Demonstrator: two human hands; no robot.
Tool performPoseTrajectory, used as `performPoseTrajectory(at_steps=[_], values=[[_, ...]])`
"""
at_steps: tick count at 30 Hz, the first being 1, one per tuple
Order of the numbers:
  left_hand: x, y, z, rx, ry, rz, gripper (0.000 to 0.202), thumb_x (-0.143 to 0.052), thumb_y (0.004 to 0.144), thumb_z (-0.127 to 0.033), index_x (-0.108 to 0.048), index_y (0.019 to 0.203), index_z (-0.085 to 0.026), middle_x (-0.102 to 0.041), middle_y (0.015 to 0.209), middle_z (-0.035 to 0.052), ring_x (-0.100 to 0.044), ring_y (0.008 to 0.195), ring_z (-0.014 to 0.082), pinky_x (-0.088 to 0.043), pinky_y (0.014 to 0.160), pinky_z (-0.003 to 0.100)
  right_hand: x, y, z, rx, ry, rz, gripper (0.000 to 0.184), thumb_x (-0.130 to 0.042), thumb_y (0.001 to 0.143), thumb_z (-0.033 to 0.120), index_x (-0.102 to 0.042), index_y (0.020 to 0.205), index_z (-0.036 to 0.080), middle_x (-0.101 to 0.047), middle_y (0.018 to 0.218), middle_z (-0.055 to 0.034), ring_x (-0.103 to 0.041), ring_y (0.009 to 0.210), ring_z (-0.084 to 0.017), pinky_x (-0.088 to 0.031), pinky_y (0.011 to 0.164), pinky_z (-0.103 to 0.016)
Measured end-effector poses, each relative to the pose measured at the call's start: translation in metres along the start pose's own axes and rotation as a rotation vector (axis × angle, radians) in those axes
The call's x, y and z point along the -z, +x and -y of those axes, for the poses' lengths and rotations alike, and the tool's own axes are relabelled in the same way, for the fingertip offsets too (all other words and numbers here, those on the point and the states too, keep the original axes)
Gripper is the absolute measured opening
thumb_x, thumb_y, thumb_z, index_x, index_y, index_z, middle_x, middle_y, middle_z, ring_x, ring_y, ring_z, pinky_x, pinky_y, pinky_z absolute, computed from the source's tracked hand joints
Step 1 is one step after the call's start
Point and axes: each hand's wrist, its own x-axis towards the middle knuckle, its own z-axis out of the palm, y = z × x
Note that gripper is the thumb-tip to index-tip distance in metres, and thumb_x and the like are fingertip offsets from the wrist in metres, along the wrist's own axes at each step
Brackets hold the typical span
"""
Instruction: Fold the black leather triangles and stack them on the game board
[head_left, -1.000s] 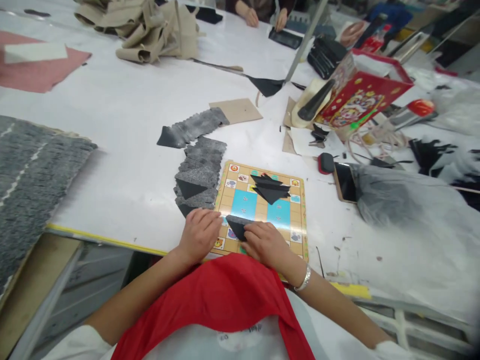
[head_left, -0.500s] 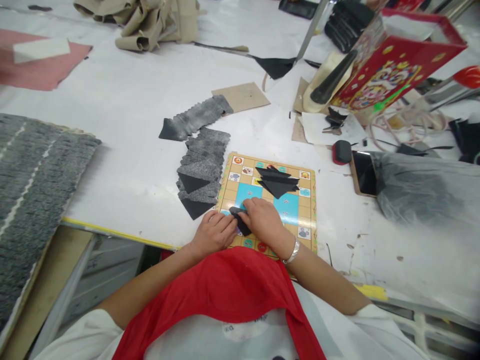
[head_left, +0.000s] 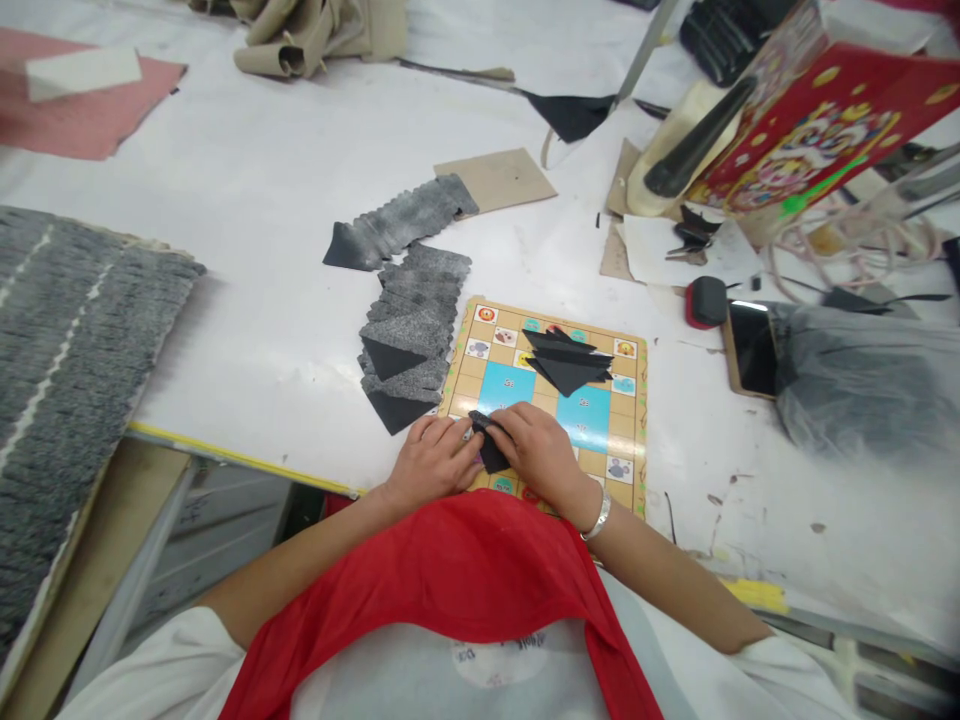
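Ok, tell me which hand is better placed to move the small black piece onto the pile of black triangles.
Right, probably. Both hands touch the small black piece, but the right hand lies nearer the pile of black triangles on the game board; the left hand would cross it.

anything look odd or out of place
A colourful game board lies among the cut pieces, under the black triangles and the black piece pinched by the left hand and right hand. Dark specks dot the table.
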Motion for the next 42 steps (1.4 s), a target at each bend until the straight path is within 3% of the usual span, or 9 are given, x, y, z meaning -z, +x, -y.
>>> performPoseTrajectory(at_steps=[7, 14, 17, 22, 34, 42], values=[[-0.001, -0.001, 0.001, 0.052, -0.115, -0.011, 0.032, -0.052, 0.086, -0.039, -0.062, 0.109, -0.018, -0.065, 0.111, 0.0090, -0.057, 0.099, 0.0231, -0.040, 0.087, 0.038, -0.004, -0.006, 0.002, 0.136, -0.115, -0.009, 0.023, -0.042, 0.095, 0.022, -0.063, 0.103, 0.016, -0.062, 0.089, -0.0089, -0.049, 0.081, -0.020, -0.035, 0.071, -0.030], [-0.002, -0.001, 0.006, 0.140, -0.139, 0.025, 0.044, -0.049, 0.088, -0.045, -0.057, 0.119, -0.016, -0.061, 0.112, 0.0129, -0.054, 0.101, 0.0251, -0.042, 0.086, 0.037, -0.002, -0.007, 0.003, 0.156, -0.171, 0.039, 0.025, -0.044, 0.094, 0.021, -0.060, 0.112, 0.015, -0.061, 0.095, -0.0103, -0.047, 0.082, -0.021, -0.035, 0.071, -0.031], [-0.001, 0.001, 0.007, 0.132, -0.090, 0.083, 0.052, -0.048, 0.087, -0.049, -0.051, 0.128, -0.018, -0.059, 0.112, 0.0124, -0.052, 0.101, 0.0272, -0.040, 0.086, 0.040, -0.003, -0.007, 0.004, 0.152, -0.177, 0.048, 0.024, -0.044, 0.093, 0.021, -0.061, 0.110, 0.015, -0.061, 0.094, -0.0099, -0.047, 0.081, -0.021, -0.035, 0.070, -0.031], [0.002, 0.004, 0.006, 0.139, -0.086, 0.149, 0.052, -0.049, 0.086, -0.051, -0.052, 0.128, -0.020, -0.058, 0.110, 0.0128, -0.051, 0.101, 0.0274, -0.038, 0.085, 0.041, -0.003, -0.006, 0.005, 0.145, -0.170, 0.048, 0.024, -0.045, 0.093, 0.022, -0.061, 0.109, 0.015, -0.060, 0.093, -0.0095, -0.046, 0.082, -0.021, -0.035, 0.070, -0.031], [0.004, 0.008, 0.006, 0.120, -0.039, 0.171, 0.053, -0.047, 0.087, -0.053, -0.054, 0.124, -0.017, -0.059, 0.113, 0.0122, -0.051, 0.102, 0.0275, -0.036, 0.084, 0.041, -0.003, -0.004, 0.003, 0.152, -0.189, 0.070, 0.025, -0.044, 0.093, 0.021, -0.061, 0.110, 0.014, -0.061, 0.094, -0.0100, -0.048, 0.083, -0.021, -0.036, 0.070, -0.031], [0.006, 0.008, 0.011, 0.057, -0.119, 0.218, 0.059, -0.051, 0.085, -0.054, -0.050, 0.128, -0.014, -0.054, 0.128, 0.0136, -0.046, 0.116, 0.0294, -0.031, 0.098, 0.044, 0.004, -0.030, -0.019, 0.251, -0.152, -0.007, 0.030, -0.041, 0.094, 0.017, -0.059, 0.118, 0.015, -0.062, 0.098, -0.0098, -0.049, 0.083, -0.020, -0.038, 0.073, -0.032]])
